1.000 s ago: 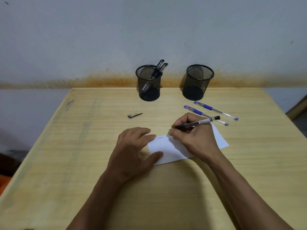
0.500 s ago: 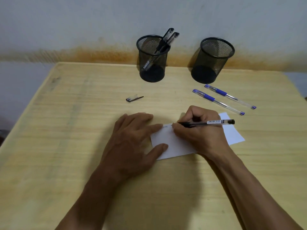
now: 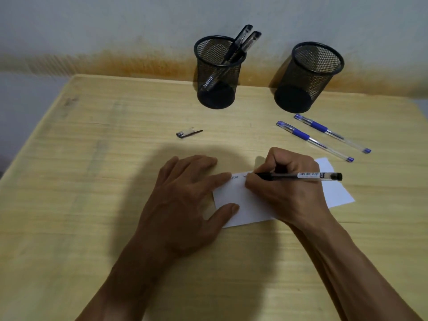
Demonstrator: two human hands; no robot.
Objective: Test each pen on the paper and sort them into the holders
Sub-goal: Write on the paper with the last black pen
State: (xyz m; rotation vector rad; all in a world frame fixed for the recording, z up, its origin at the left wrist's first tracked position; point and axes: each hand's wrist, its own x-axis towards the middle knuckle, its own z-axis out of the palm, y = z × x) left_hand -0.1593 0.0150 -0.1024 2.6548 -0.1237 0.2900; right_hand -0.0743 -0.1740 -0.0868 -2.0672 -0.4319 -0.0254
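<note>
Only the head cam to go on here: my right hand (image 3: 287,188) is wrapped around a black pen (image 3: 298,176) with its tip down on the paper (image 3: 231,200) near the top edge beside a few small marks, while my left hand (image 3: 185,200) lies flat with fingers spread, pinning the sheet's left side to the surface (image 3: 92,181). Progress-wise I'd call it roughly halfway: two black pens (image 3: 238,46) already stand in the left holder (image 3: 217,72), the right holder (image 3: 309,77) looks empty, and two blue pens (image 3: 324,137) lie just in front of it, not yet sorted. The loose cap (image 3: 188,133) sits well apart to the left, probably from the pen I'm testing.
</note>
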